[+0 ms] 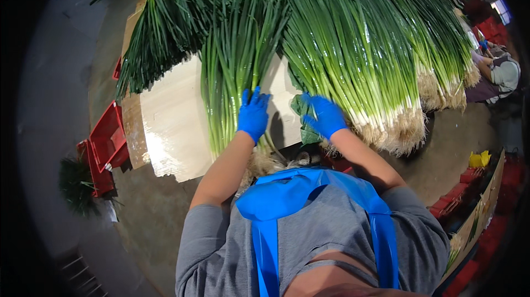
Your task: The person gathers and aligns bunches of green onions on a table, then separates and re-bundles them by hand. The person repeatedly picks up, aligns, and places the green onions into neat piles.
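Two-handed handling of long green onions at a tabletop (131, 137), seen from above. The smaller bundle (234, 59) lies on a pale sheet (174, 112) directly before the worker, its dark leaves pointing away and its pale roots (260, 163) at the near edge, close to the blue apron (287, 195). The gloved left hand (254, 113) rests along the right side of this bundle, its fingers extended and slightly parted rather than wrapped around the stems; how firmly it presses cannot be told. The gloved right hand (323, 115), a little blurred, is spread fairly wide beside the lower left edge of the large pile (348, 48), over a broad green leaf (308, 131); no stalk is clearly held in it, and whether its fingertips touch the stems cannot be made out. A third heap, the dark-leaved bunch (165, 26), lies at the upper left, its root end farthest from the worker. The step in hand appears to be the arranging of the smaller bundle, kept as a group apart from the large pile. As a judgement, the next move calls for the left hand to steady the loose stems while the right closes on only a few stalks at the pile's edge, drawing them clear without tangling the leaves, with root ends kept level.
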`<state>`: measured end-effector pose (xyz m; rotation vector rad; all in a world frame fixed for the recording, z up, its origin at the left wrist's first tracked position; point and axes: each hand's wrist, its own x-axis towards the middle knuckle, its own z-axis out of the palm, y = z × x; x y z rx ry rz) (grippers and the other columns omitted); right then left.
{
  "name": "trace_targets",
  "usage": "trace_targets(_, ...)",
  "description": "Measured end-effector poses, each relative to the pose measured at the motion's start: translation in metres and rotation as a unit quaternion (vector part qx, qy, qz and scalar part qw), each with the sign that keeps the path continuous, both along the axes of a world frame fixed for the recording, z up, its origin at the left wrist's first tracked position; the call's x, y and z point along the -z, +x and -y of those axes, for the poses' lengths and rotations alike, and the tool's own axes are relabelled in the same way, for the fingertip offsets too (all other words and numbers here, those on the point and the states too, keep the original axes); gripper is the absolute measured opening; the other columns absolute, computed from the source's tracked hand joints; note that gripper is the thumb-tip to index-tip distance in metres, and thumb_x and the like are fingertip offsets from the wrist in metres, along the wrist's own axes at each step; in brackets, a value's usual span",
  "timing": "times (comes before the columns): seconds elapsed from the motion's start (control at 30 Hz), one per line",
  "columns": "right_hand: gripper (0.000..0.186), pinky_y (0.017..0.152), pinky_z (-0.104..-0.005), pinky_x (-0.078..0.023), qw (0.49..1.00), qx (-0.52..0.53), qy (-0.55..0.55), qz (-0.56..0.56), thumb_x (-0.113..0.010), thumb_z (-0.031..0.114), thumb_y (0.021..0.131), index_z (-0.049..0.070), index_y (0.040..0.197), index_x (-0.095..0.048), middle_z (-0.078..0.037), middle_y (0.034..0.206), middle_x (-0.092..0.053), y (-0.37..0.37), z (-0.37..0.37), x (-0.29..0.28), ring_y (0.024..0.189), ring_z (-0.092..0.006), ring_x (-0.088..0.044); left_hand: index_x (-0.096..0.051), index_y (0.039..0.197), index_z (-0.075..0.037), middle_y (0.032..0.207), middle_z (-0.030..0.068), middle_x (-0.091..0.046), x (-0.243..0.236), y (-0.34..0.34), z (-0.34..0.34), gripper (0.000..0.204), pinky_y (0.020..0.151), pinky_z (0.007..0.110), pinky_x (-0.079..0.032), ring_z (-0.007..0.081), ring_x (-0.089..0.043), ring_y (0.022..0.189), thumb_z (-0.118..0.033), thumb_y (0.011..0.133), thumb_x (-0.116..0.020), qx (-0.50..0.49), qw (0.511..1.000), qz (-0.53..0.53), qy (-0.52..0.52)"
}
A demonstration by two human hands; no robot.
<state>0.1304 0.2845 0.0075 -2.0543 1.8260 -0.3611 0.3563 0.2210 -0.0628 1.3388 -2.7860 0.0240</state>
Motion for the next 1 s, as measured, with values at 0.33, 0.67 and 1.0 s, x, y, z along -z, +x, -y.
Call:
trace_targets(0.33, 0.105, 0.09, -0.0422, -0.038, 0.951, 0.236, 0.043, -0.193, -0.073, 0.035, 0.065, 0.009, 0.138, -0.004, -0.018, 0.123, -0.039, -0.067, 0.011, -0.011, 0.108, -0.0341, -0.043, -0.042, 0.125, -0.006, 0.127, 0.0112, -0.041, -0.031, -0.028, -0.006, 0.057, 0.104, 0.056, -0.002, 0.0294, -0.02, 0.13, -0.031, 0.075, -0.055, 0.006, 0.995, 0.076, 0.063)
trace_targets(0.67, 0.095, 0.068, -0.0412, -0.048, 0.964, 0.199, 0.09, -0.151, -0.063, 0.009, 0.069, 0.015, 0.139, 0.001, -0.02, 0.1, -0.048, -0.074, 0.022, -0.005, 0.082, -0.0329, -0.055, -0.015, 0.139, -0.017, 0.14, 0.014, -0.025, -0.006, -0.022, -0.017, 0.077, 0.105, 0.044, -0.012, 0.0364, -0.028, 0.125, -0.042, 0.076, -0.053, 0.043, 0.992, 0.081, 0.088)
trace_targets(1.0, 0.11, 0.077, -0.041, -0.045, 0.967, 0.164, 0.134, 0.145, -0.068, 0.026, 0.064, 0.016, 0.137, 0.013, -0.029, 0.099, -0.055, -0.079, 0.028, -0.007, 0.086, -0.0404, -0.055, -0.032, 0.132, -0.006, 0.12, 0.014, -0.049, -0.048, -0.104, -0.02, 0.063, 0.088, 0.037, -0.041, 0.028, -0.051, 0.105, -0.04, 0.084, -0.054, -0.008, 0.745, -0.466, 0.478)
